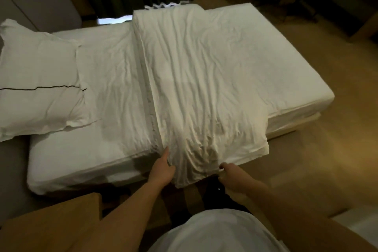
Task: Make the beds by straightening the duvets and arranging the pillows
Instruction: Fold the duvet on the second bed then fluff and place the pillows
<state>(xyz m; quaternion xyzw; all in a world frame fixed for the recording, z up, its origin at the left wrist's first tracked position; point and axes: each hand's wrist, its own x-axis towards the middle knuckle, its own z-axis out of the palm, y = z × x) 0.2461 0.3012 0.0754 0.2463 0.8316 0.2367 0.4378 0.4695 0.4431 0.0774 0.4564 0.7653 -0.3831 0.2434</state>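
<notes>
Head view looks down on a single bed (86, 161) that runs from the left of the frame to the right. A white duvet (194, 80), folded into a long wrinkled band, lies across the mattress in the centre of the frame. Its far end reaches the upper edge of the bed, and its near end hangs a little over the lower edge. The left hand (161, 170) is at the near left corner of this band, with fingers stretched and touching the cloth; I cannot tell if it pinches the edge. The right hand (233, 176) is at the near right part, with fingers curled on the hem. A white pillow (38, 80) with a thin dark line lies at the left end, well apart from the duvet. Bare tan floor (327, 159) is open at the right of the bed. A wooden table (61, 221) stands at the lower left, near the bed edge.
</notes>
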